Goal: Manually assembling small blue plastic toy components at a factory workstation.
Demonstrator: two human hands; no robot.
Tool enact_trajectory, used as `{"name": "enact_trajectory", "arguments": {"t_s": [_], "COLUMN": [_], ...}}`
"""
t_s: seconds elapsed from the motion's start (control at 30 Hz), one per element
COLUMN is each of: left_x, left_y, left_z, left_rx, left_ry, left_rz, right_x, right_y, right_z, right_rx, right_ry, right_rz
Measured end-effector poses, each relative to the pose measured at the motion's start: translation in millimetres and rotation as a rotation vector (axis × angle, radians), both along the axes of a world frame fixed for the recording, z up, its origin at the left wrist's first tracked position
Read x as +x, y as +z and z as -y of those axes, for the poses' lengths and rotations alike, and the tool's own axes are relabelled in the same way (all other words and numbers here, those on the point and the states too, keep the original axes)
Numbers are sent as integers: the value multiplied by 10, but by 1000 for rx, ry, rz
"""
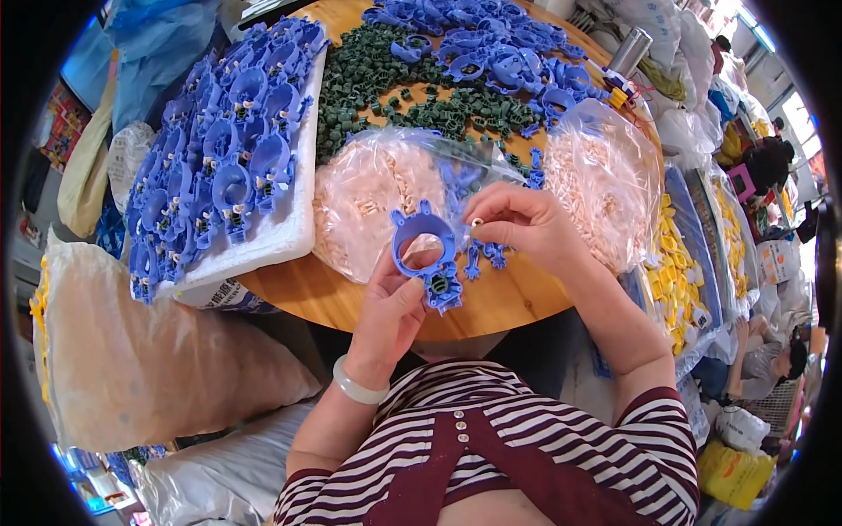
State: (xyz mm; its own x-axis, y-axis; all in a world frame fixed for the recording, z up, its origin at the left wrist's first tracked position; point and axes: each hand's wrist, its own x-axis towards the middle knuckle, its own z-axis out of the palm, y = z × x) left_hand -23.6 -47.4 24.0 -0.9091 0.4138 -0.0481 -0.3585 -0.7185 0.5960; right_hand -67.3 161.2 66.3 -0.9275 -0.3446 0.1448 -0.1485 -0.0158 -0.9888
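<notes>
My left hand [386,311] is closed round a blue plastic ring-shaped part [445,303], held over the table's near edge. Small ear-like knobs top the ring, and a dark green piece [438,282] sits in its lower end. Just to the right, my right hand [531,226] pinches a tiny pale piece [476,223] between thumb and fingertips, apart from the ring. Beneath that hand lie a few small blue pieces [474,261]. Clear bags of small pale pink pieces rest on either side, one bag [377,188] behind my left hand, the other bag [605,180] beyond my right.
On the round wooden table [517,302], a white foam board [294,223] at left carries rows of blue ring parts. Dark green pieces [368,83] are heaped behind, with more blue parts [509,66] farther back. Yellow parts [675,272] lie at right; a large filled sack [158,351] stands lower left.
</notes>
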Motion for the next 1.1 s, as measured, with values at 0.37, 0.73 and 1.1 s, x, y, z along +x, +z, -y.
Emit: {"name": "enact_trajectory", "arguments": {"t_s": [0.37,0.73,1.1], "left_x": [-13,24,78], "left_y": [-32,-93,-241], "left_z": [-100,-46,-72], "left_rx": [38,64,-131], "left_ry": [-39,-25,238], "left_rz": [-40,-47,-336], "right_x": [332,422,584], "right_y": [137,130,181], "right_z": [69,248,395], "right_rx": [-78,204,533], "right_ry": [-50,-68,-166], "right_rz": [-1,-256,-572]}}
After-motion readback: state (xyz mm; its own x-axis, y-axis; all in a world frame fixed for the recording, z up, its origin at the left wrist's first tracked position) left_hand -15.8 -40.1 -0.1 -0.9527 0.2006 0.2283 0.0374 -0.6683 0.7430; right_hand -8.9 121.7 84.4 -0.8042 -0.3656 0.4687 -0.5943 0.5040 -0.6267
